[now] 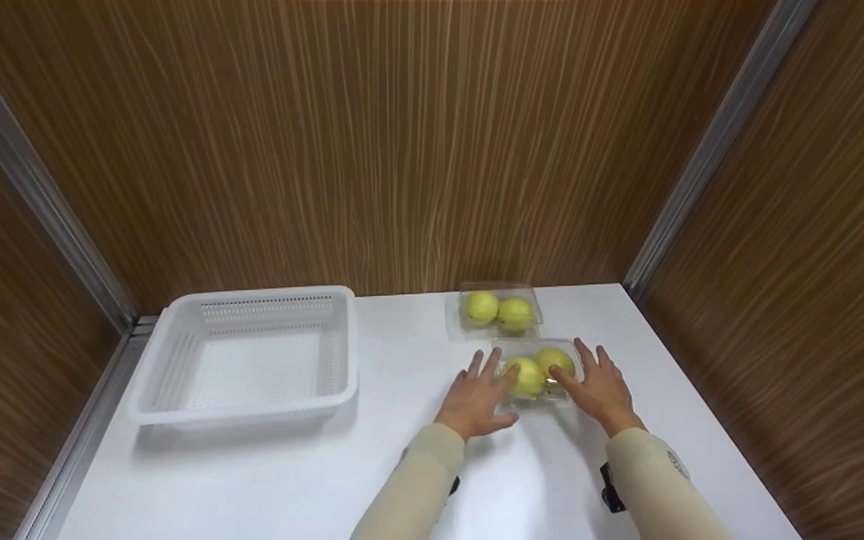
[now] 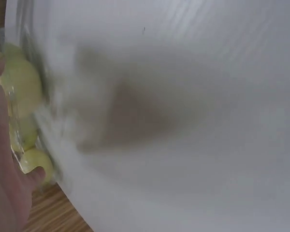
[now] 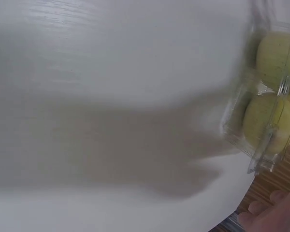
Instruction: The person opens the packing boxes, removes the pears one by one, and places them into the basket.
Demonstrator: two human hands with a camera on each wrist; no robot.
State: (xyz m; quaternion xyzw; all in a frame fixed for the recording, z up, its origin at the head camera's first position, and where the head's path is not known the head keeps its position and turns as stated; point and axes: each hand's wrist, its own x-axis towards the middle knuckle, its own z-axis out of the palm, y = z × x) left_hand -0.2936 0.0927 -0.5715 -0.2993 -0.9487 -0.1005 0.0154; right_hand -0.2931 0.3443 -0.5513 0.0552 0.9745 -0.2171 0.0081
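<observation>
Two clear plastic boxes hold yellow round fruits. The nearer box [image 1: 541, 400] lies between my hands, with two fruits [image 1: 526, 376] inside. At its left side is my left hand [image 1: 477, 399], fingers extended and spread. My right hand [image 1: 603, 390] is at the right side, its fingers likewise spread and its thumb over the box. Whether either hand touches the plastic I cannot tell. In the right wrist view the box [image 3: 236, 121] shows its ridged rim, with the right hand's fingertips [image 3: 257, 208] beside it. The left wrist view has the left hand [image 2: 5, 169] at its edge.
Behind the nearer box stands the second clear box [image 1: 472, 330] with two more yellow fruits [image 1: 516, 314], close to the back wall. A white slotted basket [image 1: 352, 345] sits at the left of the white table [image 1: 267, 480]. Wood-grain panels [image 1: 372, 150] enclose three sides.
</observation>
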